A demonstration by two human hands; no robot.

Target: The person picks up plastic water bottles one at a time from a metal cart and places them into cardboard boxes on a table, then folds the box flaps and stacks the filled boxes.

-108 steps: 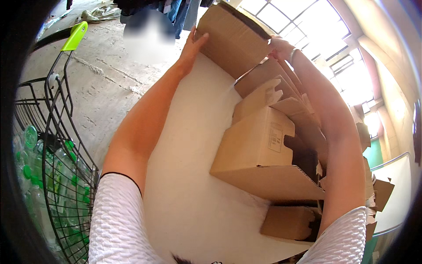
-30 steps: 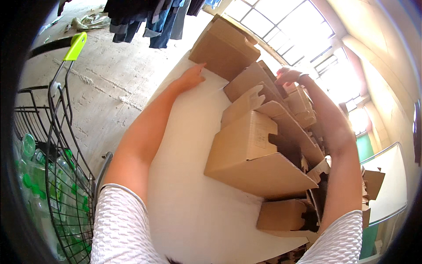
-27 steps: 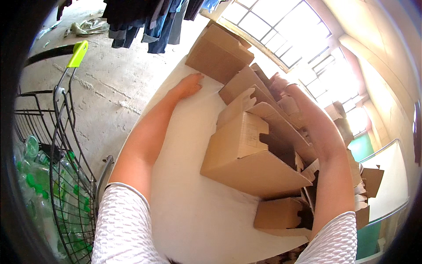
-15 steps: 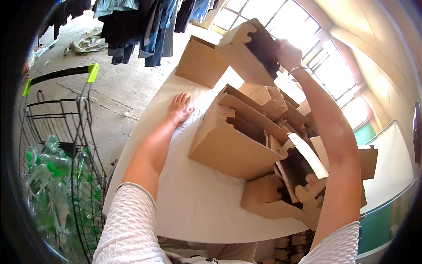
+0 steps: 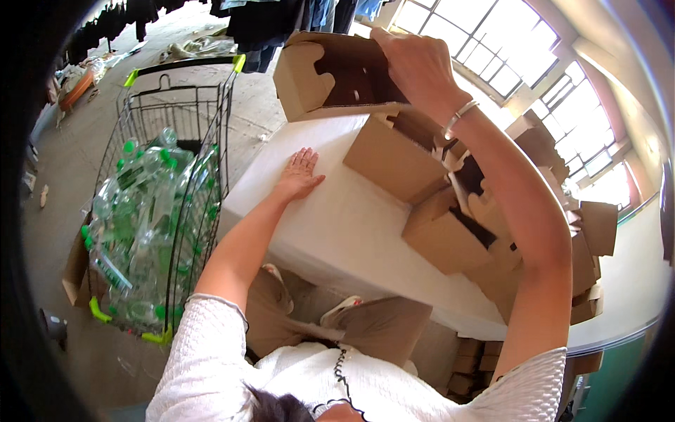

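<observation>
My right hand (image 5: 420, 74) is raised at the far side of the white-covered table (image 5: 295, 225). Its fingers are closed on the edge of an open brown cardboard box (image 5: 299, 81), which is tilted so that its dark inside shows. Flat on the table's left part lies my left hand (image 5: 301, 176), fingers spread, holding nothing. To its right stands another cardboard box (image 5: 390, 158), apart from the hand. Nearer me is a further open box (image 5: 446, 232), set against a heap of boxes partly hidden by my right forearm.
A black wire trolley (image 5: 179, 105) with green corners, full of clear plastic bottles (image 5: 151, 225) with green caps, stands left of the table. Dark clothes (image 5: 260, 28) hang beyond it. Smaller cartons (image 5: 467, 362) are stacked below the table's near edge.
My right hand has swung the held box leftward, turning its dark open side more toward me. My left hand stays flat on the table. The view has tipped down and left.
</observation>
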